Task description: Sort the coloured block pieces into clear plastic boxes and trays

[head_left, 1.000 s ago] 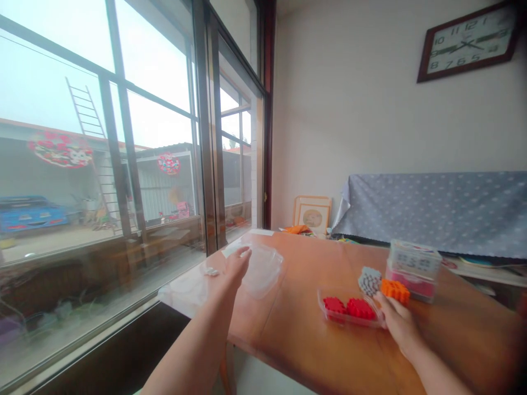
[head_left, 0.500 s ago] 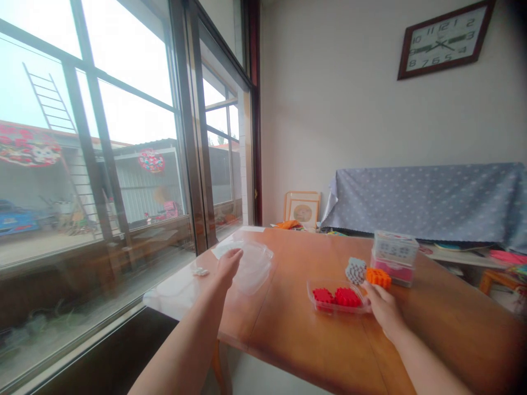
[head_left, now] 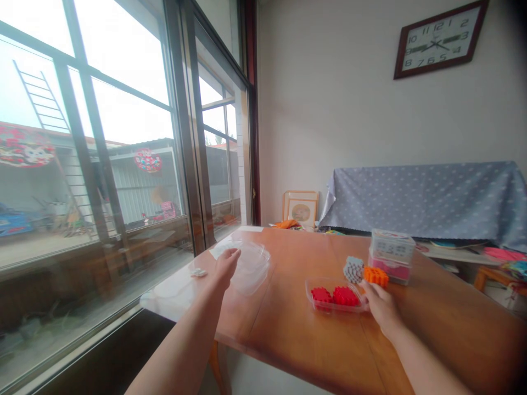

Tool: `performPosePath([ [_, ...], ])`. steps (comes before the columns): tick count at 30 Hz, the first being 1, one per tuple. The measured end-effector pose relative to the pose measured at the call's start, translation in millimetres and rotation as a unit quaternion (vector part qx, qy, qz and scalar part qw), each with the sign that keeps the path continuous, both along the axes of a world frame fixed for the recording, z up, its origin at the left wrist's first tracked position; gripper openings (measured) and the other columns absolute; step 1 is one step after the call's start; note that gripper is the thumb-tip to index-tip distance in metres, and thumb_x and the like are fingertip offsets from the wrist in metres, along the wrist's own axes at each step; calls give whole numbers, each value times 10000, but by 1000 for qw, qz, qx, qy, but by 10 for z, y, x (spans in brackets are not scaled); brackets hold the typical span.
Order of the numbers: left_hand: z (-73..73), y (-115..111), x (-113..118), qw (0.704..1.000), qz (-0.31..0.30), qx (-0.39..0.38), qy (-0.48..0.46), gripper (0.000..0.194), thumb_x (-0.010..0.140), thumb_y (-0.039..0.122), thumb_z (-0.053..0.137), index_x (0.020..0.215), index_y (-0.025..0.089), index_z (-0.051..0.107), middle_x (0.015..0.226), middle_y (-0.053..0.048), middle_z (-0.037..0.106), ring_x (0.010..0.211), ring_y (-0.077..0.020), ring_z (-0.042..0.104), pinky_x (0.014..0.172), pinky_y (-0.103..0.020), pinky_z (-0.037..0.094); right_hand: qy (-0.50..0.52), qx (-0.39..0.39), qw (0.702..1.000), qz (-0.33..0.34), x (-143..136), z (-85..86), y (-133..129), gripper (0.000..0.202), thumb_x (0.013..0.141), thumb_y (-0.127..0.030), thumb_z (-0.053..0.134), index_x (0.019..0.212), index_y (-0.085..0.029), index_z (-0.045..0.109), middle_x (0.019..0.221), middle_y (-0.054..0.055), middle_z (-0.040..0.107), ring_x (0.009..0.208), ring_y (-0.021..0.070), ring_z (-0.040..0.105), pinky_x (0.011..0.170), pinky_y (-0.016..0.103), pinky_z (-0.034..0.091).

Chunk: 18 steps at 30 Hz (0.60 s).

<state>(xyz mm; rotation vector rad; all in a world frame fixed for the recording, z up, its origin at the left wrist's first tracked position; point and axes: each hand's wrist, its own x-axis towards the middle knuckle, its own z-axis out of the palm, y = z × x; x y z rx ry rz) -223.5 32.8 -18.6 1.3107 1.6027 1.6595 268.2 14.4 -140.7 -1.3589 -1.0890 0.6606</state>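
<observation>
My right hand (head_left: 379,307) grips the right end of a clear plastic container (head_left: 335,311) on the wooden table. Two red toothed block stacks (head_left: 346,296) sit inside it. Just beyond that hand are a grey knobbly block cluster (head_left: 354,270) and an orange one (head_left: 376,276). My left hand (head_left: 227,266) is closed at the left side of clear plastic lids or trays (head_left: 253,271) lying on the table; what its fingers hold, if anything, cannot be made out. A small white object (head_left: 198,272) lies left of that hand.
A clear box with a pink lower part (head_left: 391,258) stands at the right of the wooden table (head_left: 296,323). The window (head_left: 132,164) runs along the left. Behind the table are a cloth-covered piece of furniture (head_left: 420,197) and a framed picture (head_left: 302,211).
The whole view has shifted slightly, so everything appears a little further left. Both hands and the objects keep their places relative to each other.
</observation>
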Motion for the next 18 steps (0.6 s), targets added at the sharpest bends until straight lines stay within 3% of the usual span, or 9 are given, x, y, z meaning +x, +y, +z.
performPosePath([
  [5, -33, 19, -12, 1000, -9, 14, -11, 542, 769, 568, 715, 1094, 135, 735, 1051, -122, 755, 992, -271, 672, 856, -346, 487, -1, -21, 1000, 2, 11, 4, 6, 509, 799, -660, 603, 864, -162, 683, 612, 4, 624, 557, 178, 573, 585, 312, 469],
  [10, 30, -10, 41, 999, -19, 42, -19, 540, 789, 577, 708, 1111, 145, 741, 1148, -134, 748, 1082, -287, 664, 915, -355, 489, 6, -22, 1000, 6, 50, -55, 65, 548, 768, -688, 625, 883, -156, 687, 614, 4, 628, 562, 182, 581, 587, 317, 484],
  [18, 150, -54, 136, 997, -36, 61, -13, 531, 803, 583, 693, 1080, 136, 763, 1096, -116, 767, 1043, -292, 675, 906, -358, 488, 31, -18, 999, 5, 132, -226, 184, 622, 710, -673, 678, 1026, -138, 716, 630, 7, 639, 577, 189, 587, 578, 320, 489],
])
